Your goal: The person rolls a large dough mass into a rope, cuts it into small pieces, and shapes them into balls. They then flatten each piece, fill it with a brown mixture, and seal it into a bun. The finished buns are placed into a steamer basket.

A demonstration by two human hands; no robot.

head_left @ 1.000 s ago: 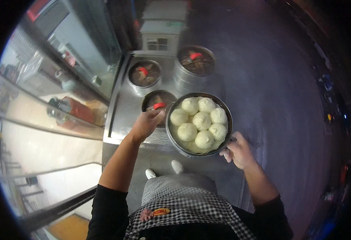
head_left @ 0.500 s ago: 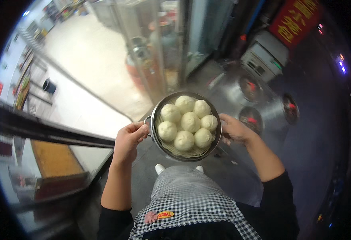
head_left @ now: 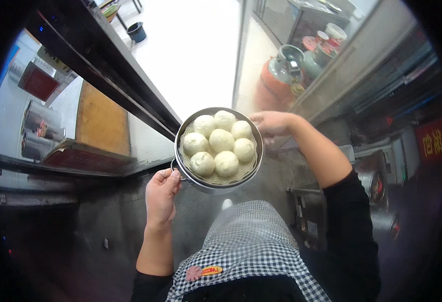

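Observation:
A round metal steamer tray [head_left: 216, 190] is held level in front of my apron, between both hands. Several pale steamed buns [head_left: 221, 140] sit in it on a woven mesh liner [head_left: 212, 177]. My left hand [head_left: 163, 195] is closed, thumb and fingers pinching the wire loop handle [head_left: 173, 164] at the tray's near left side. At the far right rim, my right hand [head_left: 272, 124] holds the opposite side. Its fingertips and any handle there are hidden or blurred.
A doorway with a dark frame [head_left: 130, 75] opens onto a bright white floor [head_left: 190, 55] ahead. Gas cylinders [head_left: 281, 75] stand behind glass at the right. Left is a wood-topped counter [head_left: 102, 118]; a metal stand [head_left: 309, 211] and steel pots [head_left: 377, 186] are on the right.
My view has swung left, so the doorway and cylinders now lie further right in the picture. The tray has turned, my left hand coming nearer me and my right hand going farther. Both still hold it.

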